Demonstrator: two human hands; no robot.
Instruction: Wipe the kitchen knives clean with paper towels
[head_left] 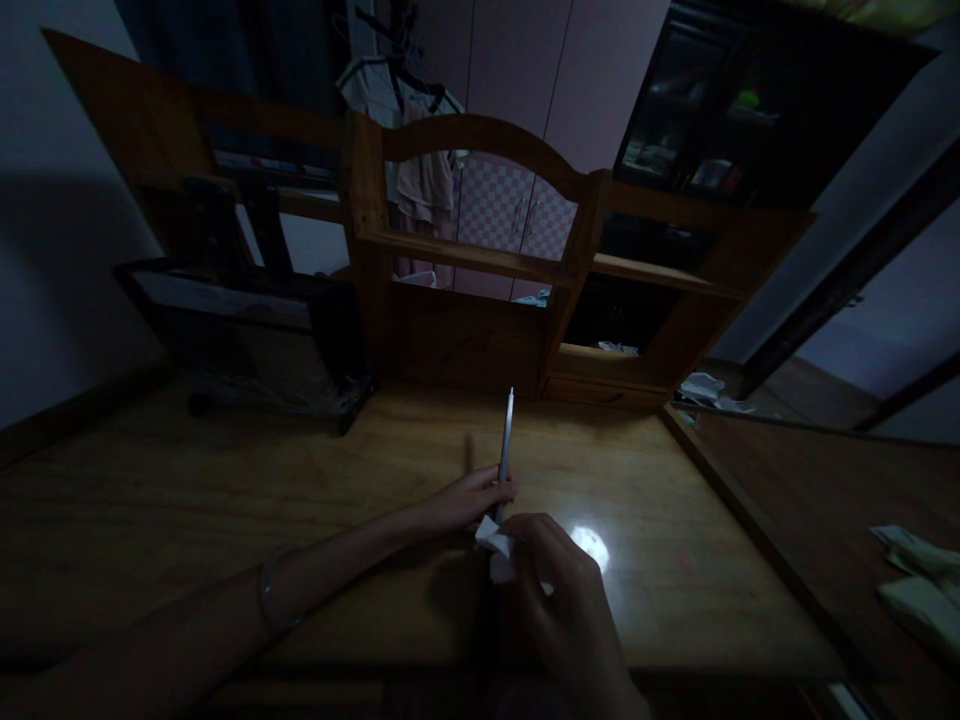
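In a dim room, above a glossy light-brown wooden counter [645,485]. Gripping a slim grey metallic rod [507,430] with the curled fingers of the left hand [480,497], pointing it away toward the rear. Pinching a crumpled white tissue [496,543] in the right hand [562,580], just nearer along the rod; cannot tell whether pressing against it. Wearing a thin pale bracelet [268,600] on the left wrist. Facing a brown wooden shelf unit [461,335] with an arched top, just right of a black-framed box [326,330].
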